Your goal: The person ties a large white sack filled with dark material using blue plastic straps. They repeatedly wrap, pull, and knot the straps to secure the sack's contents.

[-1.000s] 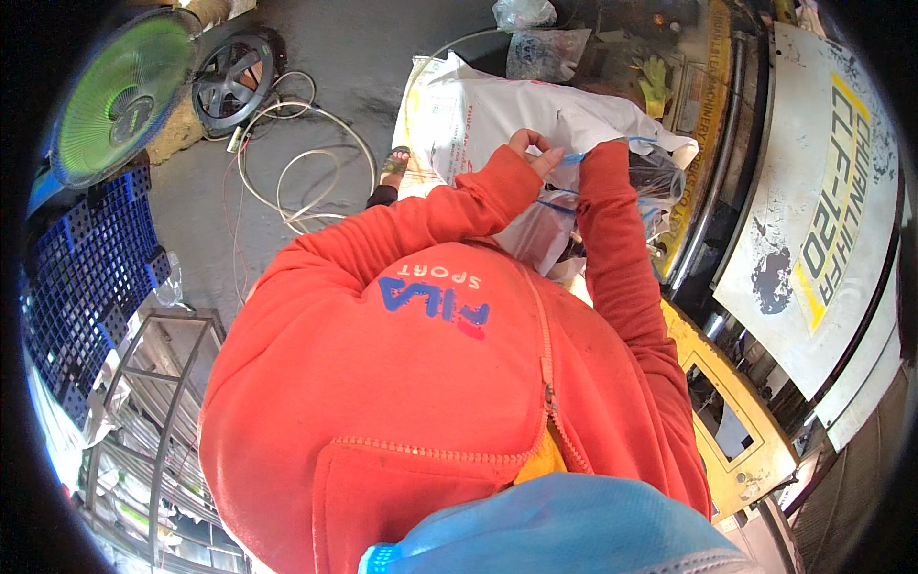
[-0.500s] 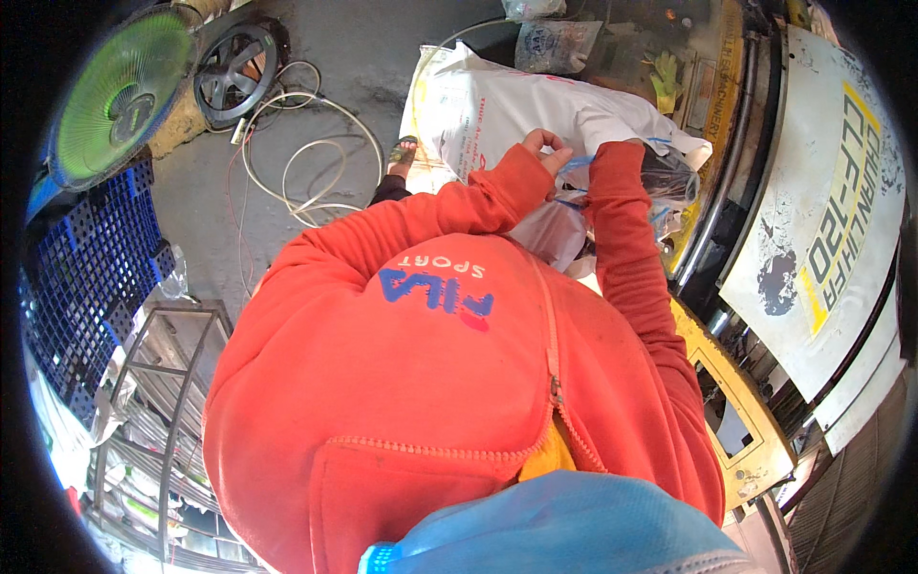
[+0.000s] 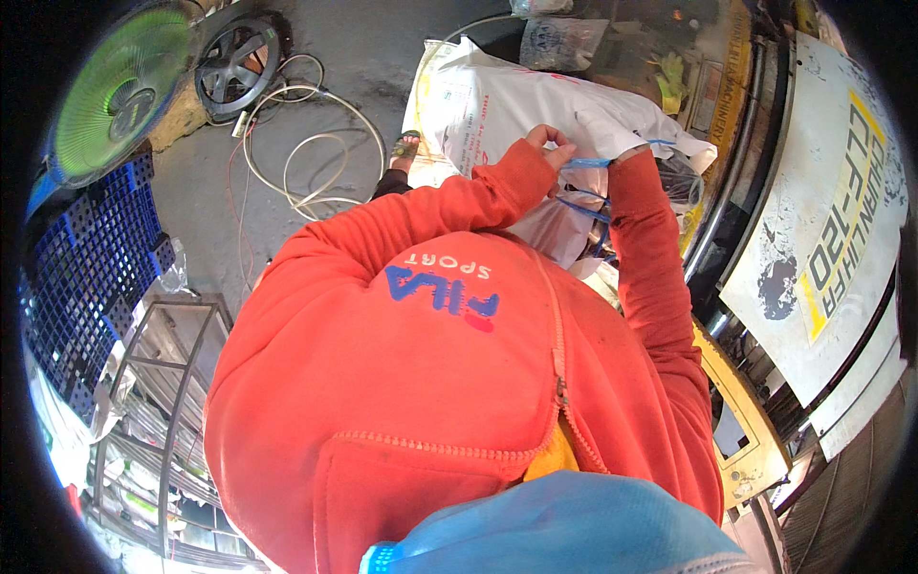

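Observation:
A large white plastic sack (image 3: 521, 105) with red print lies in front of me. At its near right part, my left hand (image 3: 552, 145) has its fingers curled in a pinch on a thin blue plastic strip (image 3: 585, 164). The strip runs across to my right hand (image 3: 631, 153), which is mostly hidden by its red sleeve, so its fingers do not show. A second blue strand (image 3: 585, 210) hangs below, over crumpled white plastic. Dark, clear-wrapped stuff (image 3: 680, 182) shows just right of my right wrist.
A yellow-framed machine with a white panel (image 3: 813, 220) stands close on the right. A glove (image 3: 672, 75) and a clear bag (image 3: 562, 45) lie beyond the sack. A coiled pale hose (image 3: 320, 143), a wheel (image 3: 237, 69) and a green fan (image 3: 120, 100) are at left.
My right forearm has shifted to the right, away from my left hand. More of the blue strip now shows, drawn straight between the hands.

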Demonstrator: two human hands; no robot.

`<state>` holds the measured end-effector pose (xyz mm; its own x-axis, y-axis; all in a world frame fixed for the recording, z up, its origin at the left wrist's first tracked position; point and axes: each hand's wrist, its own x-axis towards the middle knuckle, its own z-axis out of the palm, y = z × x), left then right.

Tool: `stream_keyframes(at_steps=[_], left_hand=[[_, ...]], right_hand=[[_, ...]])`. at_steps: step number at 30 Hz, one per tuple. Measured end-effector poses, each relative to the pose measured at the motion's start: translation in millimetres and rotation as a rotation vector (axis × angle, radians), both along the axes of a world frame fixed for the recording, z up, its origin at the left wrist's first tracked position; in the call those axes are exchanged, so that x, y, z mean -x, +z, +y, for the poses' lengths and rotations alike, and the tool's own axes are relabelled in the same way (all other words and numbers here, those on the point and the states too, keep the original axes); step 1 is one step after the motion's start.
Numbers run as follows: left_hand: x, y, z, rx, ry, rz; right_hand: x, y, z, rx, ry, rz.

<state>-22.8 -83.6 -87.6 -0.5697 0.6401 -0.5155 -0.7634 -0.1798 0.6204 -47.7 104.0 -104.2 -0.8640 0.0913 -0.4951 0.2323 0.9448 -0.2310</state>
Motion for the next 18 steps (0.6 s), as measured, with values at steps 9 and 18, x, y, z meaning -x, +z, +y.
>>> stream_keyframes(at_steps=[9, 18], left_hand=[[13, 4, 7, 0.118, 0.082, -0.024], [16, -10, 17, 0.187, 0.063, 0.196]], right_hand=[[-1, -6, 1, 0.008, 0.023, -0.011], [-10, 5, -3, 0.004, 0.025, 0.002]])
